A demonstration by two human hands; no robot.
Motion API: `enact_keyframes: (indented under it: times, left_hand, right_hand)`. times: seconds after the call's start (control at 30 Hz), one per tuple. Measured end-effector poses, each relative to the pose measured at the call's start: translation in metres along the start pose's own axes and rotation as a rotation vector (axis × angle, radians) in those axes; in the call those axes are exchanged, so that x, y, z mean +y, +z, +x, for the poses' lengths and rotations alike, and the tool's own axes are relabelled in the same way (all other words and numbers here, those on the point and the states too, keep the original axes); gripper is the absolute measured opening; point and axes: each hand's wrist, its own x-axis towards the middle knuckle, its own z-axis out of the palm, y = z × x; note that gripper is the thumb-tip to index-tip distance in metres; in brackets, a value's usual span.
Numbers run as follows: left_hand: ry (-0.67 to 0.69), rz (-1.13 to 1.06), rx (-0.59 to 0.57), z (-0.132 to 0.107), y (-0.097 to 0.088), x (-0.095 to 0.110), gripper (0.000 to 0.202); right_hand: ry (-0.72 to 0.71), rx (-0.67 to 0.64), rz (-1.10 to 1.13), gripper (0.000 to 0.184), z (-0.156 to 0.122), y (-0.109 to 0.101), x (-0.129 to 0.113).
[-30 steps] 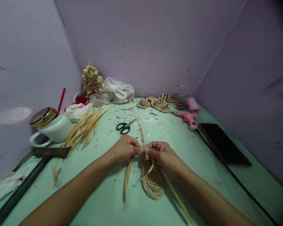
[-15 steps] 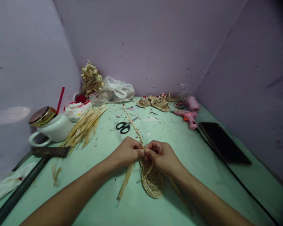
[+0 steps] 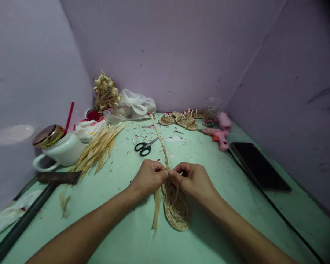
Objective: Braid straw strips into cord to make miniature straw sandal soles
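A straw braid [image 3: 163, 145] runs from the back of the table to my fingers, with a red bit at its far end. My left hand [image 3: 151, 176] pinches its near end, thumb against the fingers. Right beside it, my right hand [image 3: 189, 178] pinches the same spot, the fingertips of both hands almost touching. Loose strands [image 3: 156, 212] hang down under my left hand. Between my wrists lies a coiled, sole-shaped straw piece [image 3: 177, 211], its upper end partly hidden by my hands. Black-handled scissors [image 3: 144, 147] lie just left of the braid.
Dry straw strips [image 3: 99, 148], a white mug [image 3: 63, 148] and a hammer-like tool [image 3: 48, 194] lie left. Small woven slippers [image 3: 185, 120] and a plastic bag [image 3: 137, 104] are at the back. A pink glue gun [image 3: 218, 136], its black cord and a phone [image 3: 260, 167] lie right.
The far end of the braid has swung right and farther back. The loose strands under my left hand have shifted right and hang straighter. Both hands stay pinched at nearly the same place.
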Motion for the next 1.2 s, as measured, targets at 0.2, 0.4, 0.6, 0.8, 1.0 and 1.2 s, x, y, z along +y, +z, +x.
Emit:
enact_keyframes:
  times: [0.2,0.4,0.6,0.8,1.0,1.2]
  left_hand:
    - [-0.112,-0.071,0.125,0.001,0.007,-0.001,0.014]
    - [-0.305,-0.297,0.234,0.0,0.012,0.003,0.007]
    - [-0.379,-0.454,0.244,-0.003,0.012,0.007,0.006]
    - [-0.262,-0.326,0.211,0.002,0.007,-0.007,0.005]
    - [-0.086,0.04,0.155,-0.006,0.003,-0.005,0.019]
    - [0.015,0.399,0.08,-0.025,0.017,0.001,0.02]
  right_hand:
    - [-0.073,0.016,-0.12,0.019,-0.014,0.004,-0.01]
    - [-0.355,-0.012,-0.479,0.018,-0.027,0.016,-0.011]
    - [-0.458,-0.073,-0.625,0.032,-0.023,0.021,-0.004]
    - [-0.526,-0.158,-0.476,0.029,-0.027,0.018,-0.009]
    - [0.009,0.195,0.316,0.025,-0.001,-0.011,-0.008]
    - [0.334,-0.018,0.962,0.029,0.027,-0.031,0.005]
